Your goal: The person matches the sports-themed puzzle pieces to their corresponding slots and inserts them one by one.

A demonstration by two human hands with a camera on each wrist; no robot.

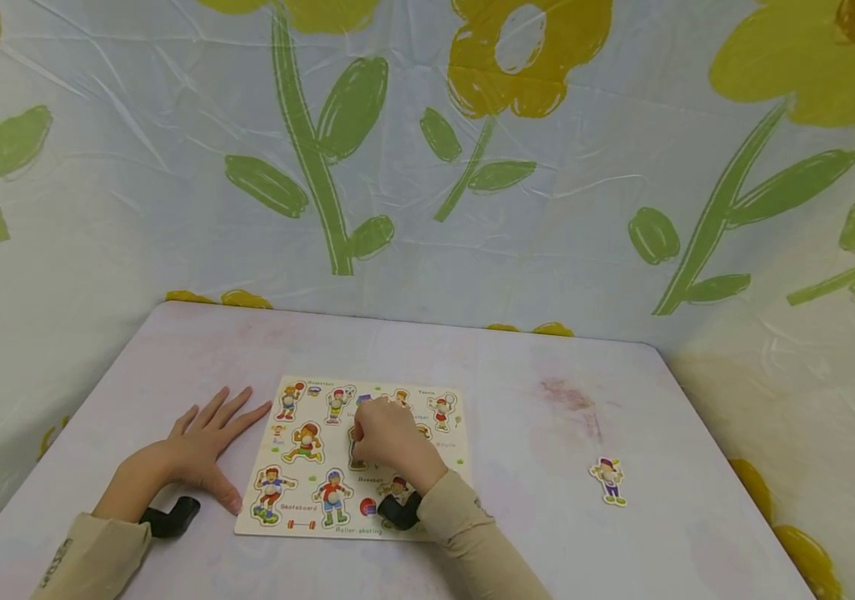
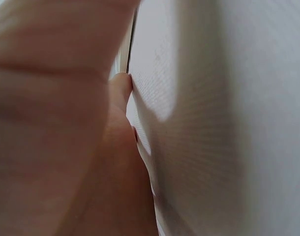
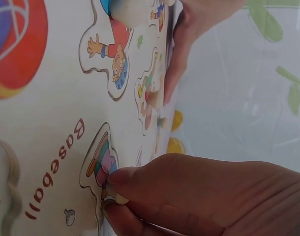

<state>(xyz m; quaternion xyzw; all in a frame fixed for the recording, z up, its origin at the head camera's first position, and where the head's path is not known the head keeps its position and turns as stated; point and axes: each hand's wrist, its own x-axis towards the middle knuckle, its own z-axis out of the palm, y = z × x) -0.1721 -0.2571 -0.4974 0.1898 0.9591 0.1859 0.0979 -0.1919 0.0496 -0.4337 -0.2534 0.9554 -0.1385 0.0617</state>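
A wooden peg puzzle board [image 1: 300, 485] with printed sports figures lies flat on the table. My right hand [image 1: 390, 437] is over its middle. In the right wrist view, thumb and fingertips pinch the small knob of a puzzle piece [image 3: 105, 160] next to the word Baseball. That piece sits in or right at its matching cutout, its lower part hidden by the fingers. My left hand [image 1: 198, 446] lies with fingers spread on the table at the board's left edge, its thumb tip and a fingertip right at the edge. A loose figure piece [image 1: 610, 482] lies right of the board.
Several figure pieces, such as a runner [image 1: 305, 443] and a roller-skater [image 1: 333, 497], sit in the board around my right hand. Black wrist cameras [image 1: 172, 517] are worn at both wrists. A flowered curtain [image 1: 412, 250] hangs behind the pale table [image 1: 532, 533].
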